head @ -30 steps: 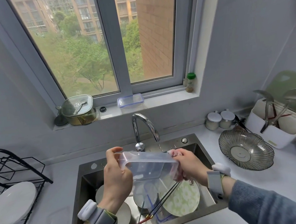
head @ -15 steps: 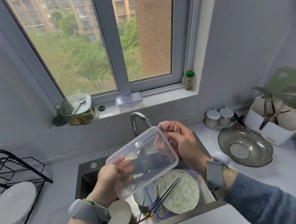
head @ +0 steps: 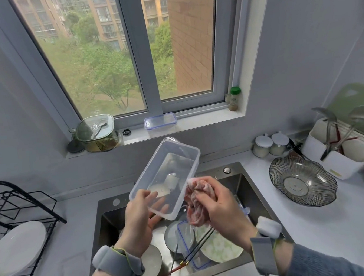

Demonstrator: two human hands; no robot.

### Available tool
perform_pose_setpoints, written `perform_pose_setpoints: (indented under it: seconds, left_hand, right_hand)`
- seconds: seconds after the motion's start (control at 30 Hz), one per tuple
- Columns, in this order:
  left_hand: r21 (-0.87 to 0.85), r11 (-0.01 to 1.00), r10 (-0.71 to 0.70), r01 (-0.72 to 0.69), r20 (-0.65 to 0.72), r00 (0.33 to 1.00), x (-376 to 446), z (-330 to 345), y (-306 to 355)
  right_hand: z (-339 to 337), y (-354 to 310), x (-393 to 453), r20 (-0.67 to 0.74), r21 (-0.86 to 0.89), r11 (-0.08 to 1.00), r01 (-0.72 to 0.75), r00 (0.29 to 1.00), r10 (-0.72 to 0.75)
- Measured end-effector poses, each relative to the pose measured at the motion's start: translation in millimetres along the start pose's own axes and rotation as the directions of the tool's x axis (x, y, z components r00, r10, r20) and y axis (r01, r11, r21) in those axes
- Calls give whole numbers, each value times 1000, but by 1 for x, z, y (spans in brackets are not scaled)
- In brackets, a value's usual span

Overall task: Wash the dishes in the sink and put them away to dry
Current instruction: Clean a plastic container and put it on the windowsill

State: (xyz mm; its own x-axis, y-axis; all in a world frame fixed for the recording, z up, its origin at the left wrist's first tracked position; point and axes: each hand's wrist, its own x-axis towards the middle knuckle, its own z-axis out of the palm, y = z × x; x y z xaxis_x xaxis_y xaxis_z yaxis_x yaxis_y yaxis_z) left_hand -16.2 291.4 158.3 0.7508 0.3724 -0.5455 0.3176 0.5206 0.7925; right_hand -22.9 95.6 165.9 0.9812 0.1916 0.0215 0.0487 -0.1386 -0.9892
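Note:
My left hand (head: 139, 217) grips the near corner of a clear plastic container (head: 168, 172), held tilted above the steel sink (head: 248, 189) with its open side toward me. Just right of the container, my right hand (head: 218, 203) is closed around a crumpled pink cloth (head: 194, 207). Down in the sink lie a green patterned plate (head: 220, 247), a white plate (head: 152, 263), a small round bowl (head: 172, 236), a clear lid with a blue rim (head: 191, 248) and dark chopsticks (head: 198, 247). The container hides most of the tap.
A black wire drying rack (head: 16, 209) at the left holds one white plate (head: 16, 249). On the right counter are a ribbed glass bowl (head: 303, 181), a white utensil holder (head: 342, 151) and two small jars (head: 270, 145). The windowsill carries a lidded glass pot (head: 96, 132), another clear lid (head: 160, 121) and a bottle (head: 234, 98).
The container has been lifted from low over the sink and turned so its opening faces me. My right hand with the cloth has come off its far edge down to its right side.

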Motion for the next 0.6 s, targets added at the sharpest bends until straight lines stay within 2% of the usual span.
perform_pose_setpoints:
  seconds: [0.13,0.2,0.27,0.37,0.4,0.47,0.57,0.6]
  left_hand:
    - [137,980,128,-143,114,985,-12,-2,-8]
    - [197,962,151,-189,193,970,-21,1,-14]
    - [251,931,194,-266,280,940,-28,6,-21]
    - [320,865,257,-386,377,890,-33,10,-27]
    - [342,844,271,-412,391,880,-34,10,-28]
    - [331,846,277,-418,398,875,-33,11,-30]
    - [261,880,284,-397,382,880,-31,11,-30]
    - [254,884,287,-394,370,883,-31,9,-30]
  right_hand:
    - [-17,-13,18,-97,-143,983,117,987,-131]
    - [-23,-11,38,-98,-305,942,139,979,-176]
    - [-25,-3,59,-43,-472,875,108,988,-146]
    - [-22,9,78,-7,-649,761,-2,1000,-4]
    - [-18,11,77,4,-659,752,-6,1000,11]
    - [-5,8,67,104,-603,794,75,994,-16]
    - [16,1,44,326,-472,837,276,937,-125]
    - [18,1,41,382,-433,850,300,915,-129]
